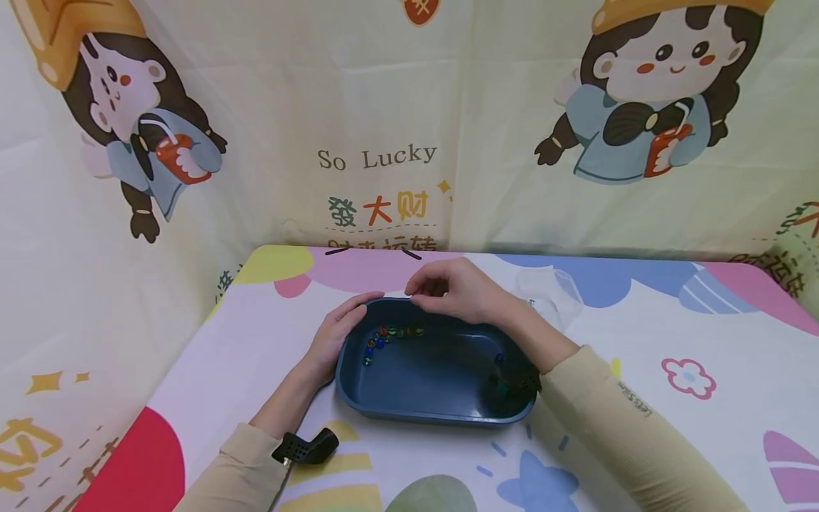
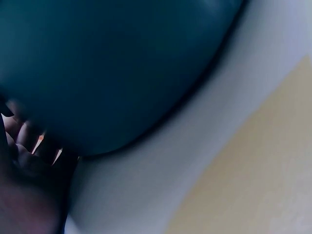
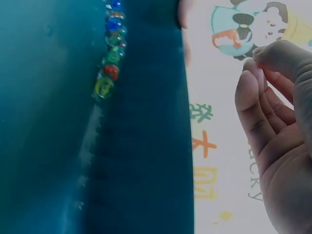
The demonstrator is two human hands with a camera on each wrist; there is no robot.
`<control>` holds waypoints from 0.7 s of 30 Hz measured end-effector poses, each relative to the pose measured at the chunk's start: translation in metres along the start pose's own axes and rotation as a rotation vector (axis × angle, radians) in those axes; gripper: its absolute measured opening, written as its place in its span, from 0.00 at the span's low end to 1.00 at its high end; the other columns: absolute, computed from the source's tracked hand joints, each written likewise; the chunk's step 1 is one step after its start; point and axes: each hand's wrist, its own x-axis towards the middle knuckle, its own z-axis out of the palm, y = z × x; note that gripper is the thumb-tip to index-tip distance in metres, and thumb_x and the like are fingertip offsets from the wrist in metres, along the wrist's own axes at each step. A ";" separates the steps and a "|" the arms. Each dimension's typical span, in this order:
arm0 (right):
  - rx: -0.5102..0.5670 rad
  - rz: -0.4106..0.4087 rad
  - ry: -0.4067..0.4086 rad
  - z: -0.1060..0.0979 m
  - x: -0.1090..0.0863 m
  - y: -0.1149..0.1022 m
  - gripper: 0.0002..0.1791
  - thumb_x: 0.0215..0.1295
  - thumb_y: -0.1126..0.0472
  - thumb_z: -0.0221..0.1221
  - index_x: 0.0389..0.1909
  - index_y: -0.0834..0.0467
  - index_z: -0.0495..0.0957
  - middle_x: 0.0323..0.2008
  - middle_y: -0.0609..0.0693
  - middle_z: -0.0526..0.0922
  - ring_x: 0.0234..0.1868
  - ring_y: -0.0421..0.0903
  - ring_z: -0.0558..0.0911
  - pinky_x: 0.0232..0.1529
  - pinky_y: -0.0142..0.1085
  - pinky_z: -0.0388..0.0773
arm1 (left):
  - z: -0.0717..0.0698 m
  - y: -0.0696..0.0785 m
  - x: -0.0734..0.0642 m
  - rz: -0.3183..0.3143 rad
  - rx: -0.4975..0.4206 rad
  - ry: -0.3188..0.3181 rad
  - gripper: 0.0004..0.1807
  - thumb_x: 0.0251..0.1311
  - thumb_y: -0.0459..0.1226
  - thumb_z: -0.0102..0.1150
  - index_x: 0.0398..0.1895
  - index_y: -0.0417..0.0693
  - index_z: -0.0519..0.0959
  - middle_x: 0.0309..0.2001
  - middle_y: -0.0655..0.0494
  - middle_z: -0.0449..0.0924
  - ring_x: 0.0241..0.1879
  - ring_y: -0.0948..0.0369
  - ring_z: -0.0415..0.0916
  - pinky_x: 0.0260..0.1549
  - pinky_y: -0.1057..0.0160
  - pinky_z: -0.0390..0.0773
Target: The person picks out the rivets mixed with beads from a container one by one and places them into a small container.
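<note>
A dark blue oblong basin (image 1: 422,384) sits on the table, with a row of coloured glass marbles (image 1: 385,332) along its far left inner edge. A lone blue marble (image 1: 500,358) lies near its right end. My left hand (image 1: 329,341) holds the basin's left side, thumb by the rim and fingers along the outer wall. Over the far rim is my right hand (image 1: 457,288), its fingers curled and the tips close to the thumb. In the right wrist view, nothing shows between those fingertips (image 3: 248,85). That view also shows the marbles (image 3: 112,53) in a line.
A clear plastic container or bag (image 1: 553,291) lies beyond the right forearm. Black wrist devices (image 1: 307,446) are worn on both wrists. The tablecloth (image 1: 640,341) is printed with coloured shapes, and a printed cloth (image 1: 499,178) hangs behind the table.
</note>
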 end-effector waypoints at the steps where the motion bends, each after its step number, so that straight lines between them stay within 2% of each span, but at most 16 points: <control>1: 0.003 0.004 0.001 -0.002 -0.001 0.000 0.06 0.63 0.72 0.66 0.40 0.63 0.86 0.35 0.51 0.86 0.31 0.43 0.80 0.37 0.36 0.83 | 0.000 0.000 0.000 0.000 0.001 0.001 0.25 0.80 0.44 0.41 0.72 0.42 0.68 0.68 0.45 0.70 0.66 0.49 0.70 0.62 0.56 0.72; 10: 0.001 0.038 0.020 -0.017 -0.007 -0.005 0.05 0.64 0.69 0.67 0.40 0.60 0.86 0.35 0.50 0.86 0.30 0.44 0.80 0.34 0.36 0.81 | 0.001 0.000 0.000 0.004 0.009 0.003 0.25 0.80 0.43 0.41 0.72 0.42 0.68 0.70 0.46 0.69 0.67 0.49 0.68 0.63 0.55 0.71; 13: 0.003 0.042 0.024 -0.022 -0.009 -0.004 0.05 0.64 0.70 0.67 0.39 0.60 0.86 0.34 0.53 0.86 0.30 0.44 0.80 0.34 0.36 0.81 | 0.001 0.001 0.000 0.006 0.013 0.004 0.25 0.80 0.43 0.40 0.72 0.42 0.68 0.69 0.45 0.69 0.67 0.49 0.69 0.63 0.55 0.71; 21: -0.044 0.068 0.060 -0.033 -0.018 -0.006 0.06 0.63 0.70 0.67 0.39 0.59 0.86 0.33 0.49 0.84 0.30 0.44 0.80 0.33 0.36 0.80 | 0.001 0.001 -0.001 0.011 0.022 0.004 0.25 0.80 0.43 0.40 0.72 0.42 0.68 0.69 0.45 0.69 0.66 0.49 0.69 0.65 0.52 0.69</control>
